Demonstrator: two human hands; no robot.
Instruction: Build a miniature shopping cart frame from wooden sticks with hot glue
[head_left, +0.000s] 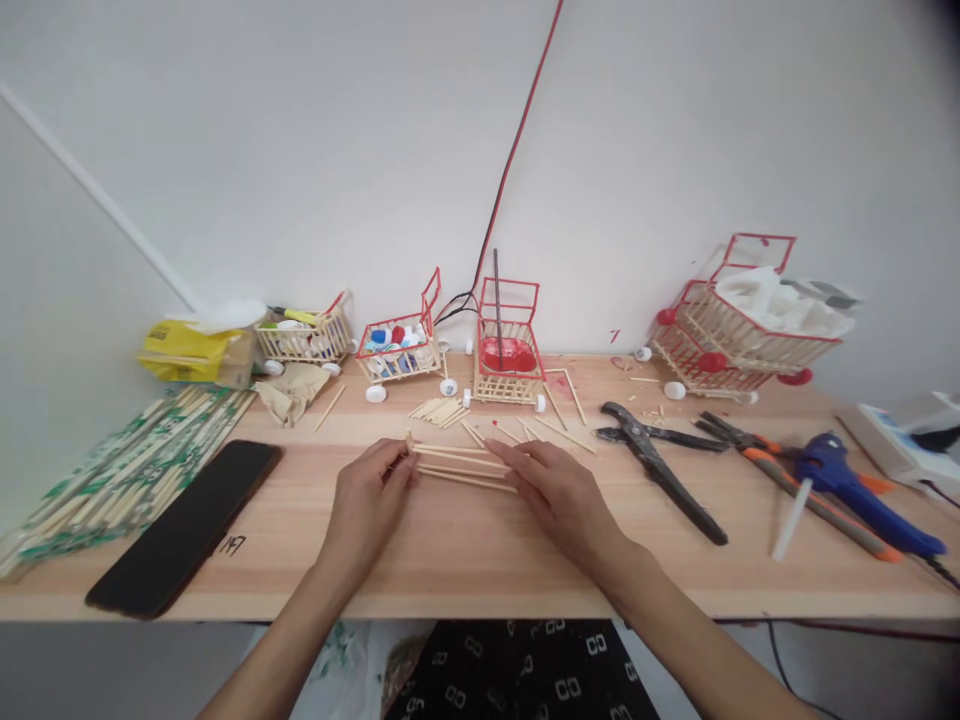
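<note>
Between my hands, just above the wooden table, is a small frame of thin wooden sticks point(461, 465), its long sticks running left to right. My left hand point(371, 495) pinches the frame's left end, where a short stick stands up. My right hand point(559, 495) has its fingers over the right ends of the long sticks, closed on them. The far side of the frame is hidden under the right fingers. Short cut sticks point(439, 411) lie in a row just beyond it, with loose longer sticks point(566, 434) to their right.
Stick carts point(397, 350) stand along the wall, one holding a red dish point(508, 354). A phone point(187, 525) and wrapped chopsticks point(135, 465) lie left. Cutters point(660, 475), orange-grey pliers point(810, 490), a blue glue gun point(862, 490) and a power strip point(900, 440) are right.
</note>
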